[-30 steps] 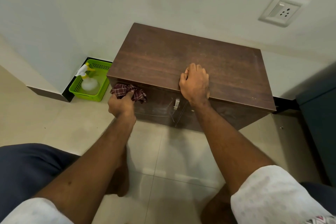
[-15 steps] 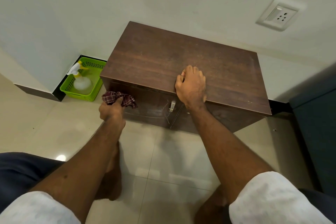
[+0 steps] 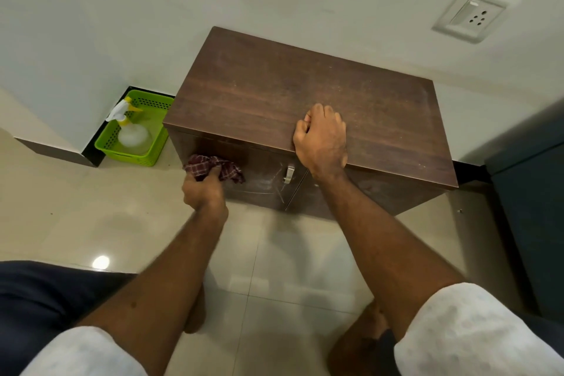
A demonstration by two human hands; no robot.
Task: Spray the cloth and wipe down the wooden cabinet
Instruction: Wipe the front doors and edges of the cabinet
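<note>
the left hand (image 3: 203,190) is gripping a bunched dark red checked cloth (image 3: 213,166), fingers curled round it, and is holding it against the front face of the wooden cabinet (image 3: 305,94), near that face's upper left corner, just under the edge of the top; the right hand (image 3: 322,140) is resting on the cabinet top at its near edge, roughly midway along, its fingers curled into a loose fist and holding nothing; just below that hand a small metal handle (image 3: 289,174) is sitting on the front, beside the seam between the two doors; pale smears (image 3: 265,184) are showing on the door between cloth and handle; the cabinet is standing on a pale tiled floor (image 3: 76,198) with its far side against a light wall (image 3: 152,9); to its left a green plastic basket (image 3: 111,145) is sitting on the floor, just beside the cabinet, and a clear spray bottle (image 3: 131,131) with a white and yellow trigger head is standing upright inside it; a white wall socket (image 3: 471,17) is sitting on the wall to the far right; a dark blue-grey piece of furniture (image 3: 531,223) is filling the right edge; both forearms are reaching out from white sleeves (image 3: 476,336)
</note>
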